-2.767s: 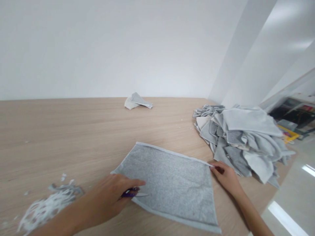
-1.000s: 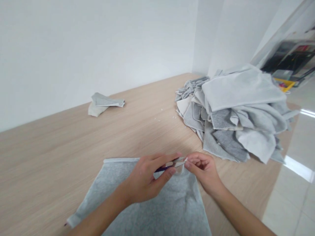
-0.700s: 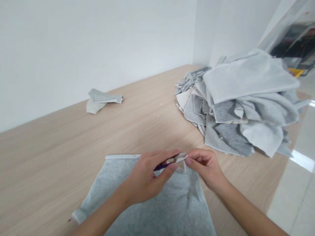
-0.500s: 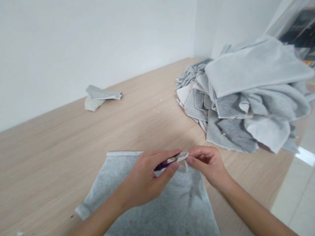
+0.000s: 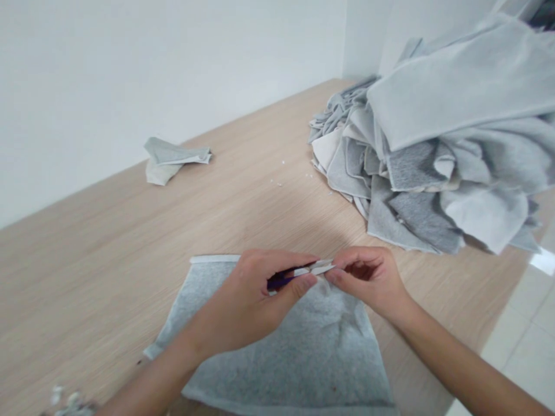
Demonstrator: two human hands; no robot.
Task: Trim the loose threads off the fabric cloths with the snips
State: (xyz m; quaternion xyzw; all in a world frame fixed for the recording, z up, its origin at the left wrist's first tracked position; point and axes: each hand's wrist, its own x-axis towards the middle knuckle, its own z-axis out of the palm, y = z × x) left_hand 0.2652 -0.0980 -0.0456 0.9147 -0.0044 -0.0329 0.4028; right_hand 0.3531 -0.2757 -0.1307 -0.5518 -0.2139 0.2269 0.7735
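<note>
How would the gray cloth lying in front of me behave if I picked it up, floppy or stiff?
The gray cloth would probably droop, since it puckers softly near the right hand. It looks thin, so it's likely light for its size. Rolling seems unlikely, as most of it lies flat on the table.

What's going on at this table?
A person is handling a grey cloth laid on a wooden table. The left hand holds purple-handled snips, blades pointing at the right hand, which pinches the cloth's far edge near its right corner. Whether the blades are cutting is too small to tell. Farther right lies a heap of cloths; white scraps lie at lower left.
</note>
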